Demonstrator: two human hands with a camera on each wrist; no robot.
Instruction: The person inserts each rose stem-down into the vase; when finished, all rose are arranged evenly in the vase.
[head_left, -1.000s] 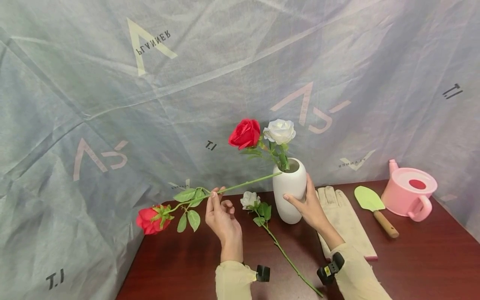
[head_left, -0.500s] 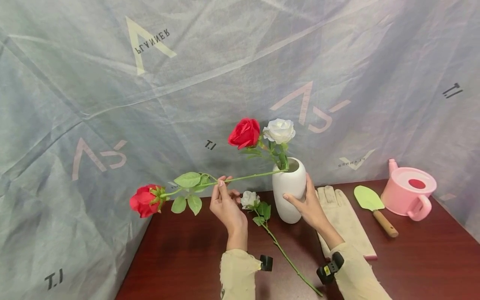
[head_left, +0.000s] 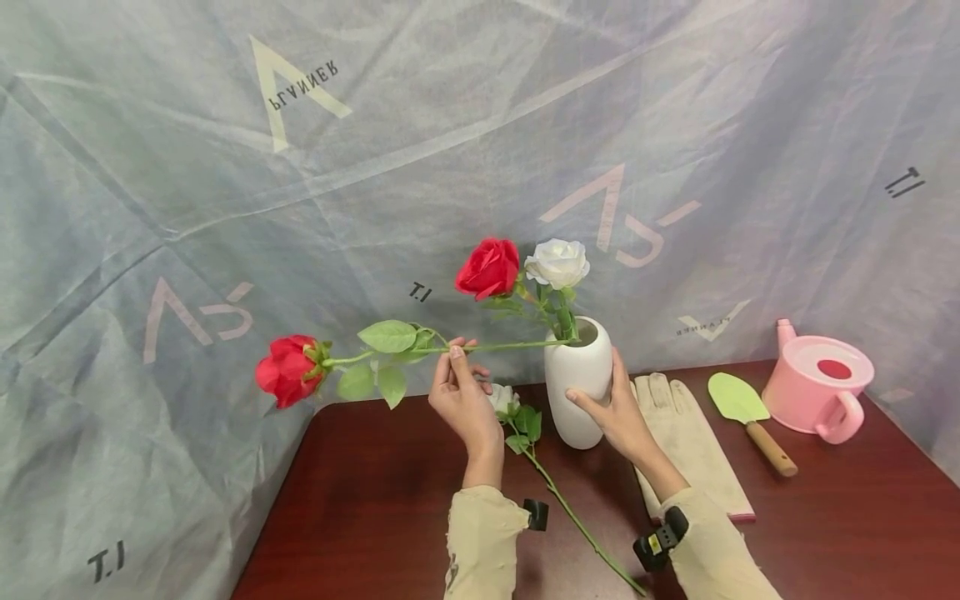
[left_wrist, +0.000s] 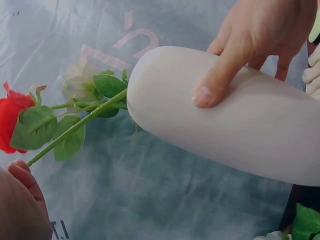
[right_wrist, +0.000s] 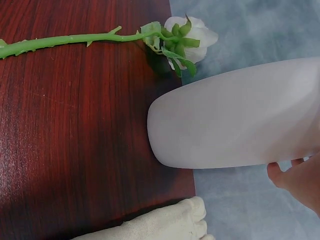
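Observation:
My left hand [head_left: 471,406] pinches the stem of a red rose [head_left: 288,371] between thumb and fingers. The rose lies nearly level, its bloom to the left and its stem end at the mouth of a white vase [head_left: 576,385]. My right hand [head_left: 621,410] holds the vase from the right, thumb across its front, as the left wrist view also shows. Another red rose [head_left: 489,268] and a white rose [head_left: 557,263] stand in the vase. A second white rose, its stem [head_left: 573,518] running toward the front edge, lies on the table, its bloom partly behind my left hand.
Right of the vase lies a pair of cream work gloves [head_left: 693,450]. Beyond it are a green trowel with a wooden handle [head_left: 771,447] and a pink watering can [head_left: 813,387]. A grey cloth backdrop [head_left: 337,208] hangs behind the dark red table [head_left: 360,517].
My left hand has risen and moved slightly right, lifting the red bloom so the stem is nearly level. The stem end has come over the vase mouth. My right hand keeps its hold.

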